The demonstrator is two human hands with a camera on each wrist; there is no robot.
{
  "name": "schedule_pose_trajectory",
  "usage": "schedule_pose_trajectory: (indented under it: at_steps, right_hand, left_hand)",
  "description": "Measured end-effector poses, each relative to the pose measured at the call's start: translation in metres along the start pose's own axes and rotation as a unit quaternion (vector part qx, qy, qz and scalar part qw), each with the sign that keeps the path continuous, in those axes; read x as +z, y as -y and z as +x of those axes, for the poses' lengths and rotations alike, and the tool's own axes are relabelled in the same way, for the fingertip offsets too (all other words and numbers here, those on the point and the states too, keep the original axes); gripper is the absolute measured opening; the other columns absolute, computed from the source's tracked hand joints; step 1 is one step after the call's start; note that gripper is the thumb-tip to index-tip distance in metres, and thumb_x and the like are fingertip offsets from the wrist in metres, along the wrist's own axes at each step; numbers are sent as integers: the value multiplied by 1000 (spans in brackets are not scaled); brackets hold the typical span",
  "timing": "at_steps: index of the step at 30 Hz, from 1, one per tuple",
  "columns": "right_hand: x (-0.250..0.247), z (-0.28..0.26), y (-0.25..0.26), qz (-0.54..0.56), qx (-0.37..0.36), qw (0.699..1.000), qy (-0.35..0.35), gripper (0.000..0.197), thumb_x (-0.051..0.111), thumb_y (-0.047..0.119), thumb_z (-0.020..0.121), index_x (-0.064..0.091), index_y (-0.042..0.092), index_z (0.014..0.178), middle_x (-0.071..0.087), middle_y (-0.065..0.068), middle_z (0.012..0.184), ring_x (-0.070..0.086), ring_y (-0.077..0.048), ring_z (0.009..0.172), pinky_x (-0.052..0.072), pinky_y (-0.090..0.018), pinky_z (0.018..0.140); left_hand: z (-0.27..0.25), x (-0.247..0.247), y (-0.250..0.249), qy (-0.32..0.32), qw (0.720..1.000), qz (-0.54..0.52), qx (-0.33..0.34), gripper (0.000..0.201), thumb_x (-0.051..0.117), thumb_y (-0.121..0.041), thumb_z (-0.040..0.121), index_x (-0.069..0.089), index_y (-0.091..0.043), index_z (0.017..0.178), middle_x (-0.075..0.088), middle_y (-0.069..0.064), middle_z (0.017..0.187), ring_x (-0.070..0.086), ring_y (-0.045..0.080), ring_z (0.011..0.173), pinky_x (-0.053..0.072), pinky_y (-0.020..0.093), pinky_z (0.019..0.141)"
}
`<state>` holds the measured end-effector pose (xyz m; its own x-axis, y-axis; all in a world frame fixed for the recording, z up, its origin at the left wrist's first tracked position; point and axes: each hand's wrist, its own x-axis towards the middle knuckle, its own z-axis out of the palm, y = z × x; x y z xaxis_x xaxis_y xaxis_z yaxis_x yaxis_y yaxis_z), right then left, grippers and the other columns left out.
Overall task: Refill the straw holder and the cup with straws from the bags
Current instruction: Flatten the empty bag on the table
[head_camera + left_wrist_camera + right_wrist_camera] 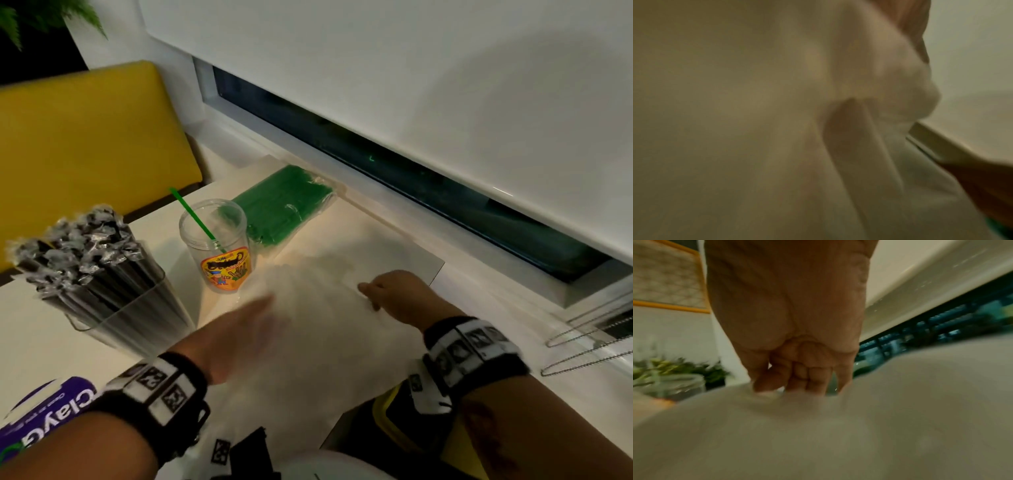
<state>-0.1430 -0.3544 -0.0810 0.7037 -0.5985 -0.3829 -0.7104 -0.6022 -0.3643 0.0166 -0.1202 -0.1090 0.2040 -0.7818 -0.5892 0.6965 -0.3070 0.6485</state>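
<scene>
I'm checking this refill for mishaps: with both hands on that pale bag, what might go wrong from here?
1. The clear cup stands right beside the pale bag; tugging the bag might tip it and its single green straw.
2. The right hand pinches only the bag's edge, so it may slip.
3. The left hand, blurred, lies near the full straw holder and might bump it.
</scene>
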Motion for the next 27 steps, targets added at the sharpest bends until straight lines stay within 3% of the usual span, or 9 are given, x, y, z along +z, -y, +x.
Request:
schedule_pose_trajectory:
  at_steps: [3,6,8,10,13,17,21,24,27]
  right_hand:
    - [26,20,31,66,26,997,25,38,49,41,98,51,15,125,62,-11,119,59,-28,104,44,-31,83]
    - [50,26,52,121,27,988,95,54,47,32,100,32,15,149,50,-14,142,52,-32,124,44,-33,93]
    - [59,29,60,117,4,989,89,42,49,25,98,49,14,138,56,-14,136,55,-30,120,46,-32,89]
    - [62,31,62,93,-28,994,57,22,54,18,92,66,10,108,66,-12,111,61,-30,106,43,-28,77]
    - [52,34,53,94,-27,995,-11,13,57,17,88,63,12,78,60,-6,81,58,-28,88,35,-25,69]
    - [18,36,6,253,82,931,-249,23,53,19,97,73,11,106,70,-7,107,62,-27,101,46,-28,86]
    - [14,31,-13,336,116,873,-335,25,48,10,96,68,23,103,67,3,95,62,-20,89,52,-31,81]
    - [25,27,-1,379,53,869,-314,29,50,4,92,64,29,96,64,5,95,62,-17,86,49,-25,70]
    - [31,16,9,359,-43,882,-303,22,47,10,88,63,21,100,61,5,104,58,-9,92,47,-25,78]
  left_hand:
    - [22,19,12,-48,973,223,41,48,65,-9,54,59,3,100,66,16,102,58,21,95,43,27,76]
    - [39,28,19,-106,951,269,106,32,64,-11,80,60,-1,110,69,20,109,66,24,97,53,36,82]
    - [46,27,19,-132,959,218,124,41,71,-27,82,58,-15,119,71,14,107,69,29,98,58,44,86]
    - [50,25,18,-148,962,197,119,49,73,-45,75,59,-22,116,72,9,107,70,29,97,59,47,85]
    - [48,8,18,-192,909,346,131,42,57,-52,77,66,-17,97,74,8,94,69,31,91,57,46,83]
    - [45,-24,17,-258,859,431,102,22,51,-31,94,58,-13,84,70,12,93,65,34,90,54,47,85]
    - [35,-24,26,-330,812,464,131,14,63,-14,89,50,-18,86,54,8,96,54,26,88,47,36,73]
    - [34,-15,38,-358,800,463,136,93,83,-5,64,34,-8,143,37,14,135,51,34,115,47,37,95]
    - [37,-14,33,-319,833,440,101,119,87,-6,59,15,-11,153,49,13,134,53,33,118,49,40,94]
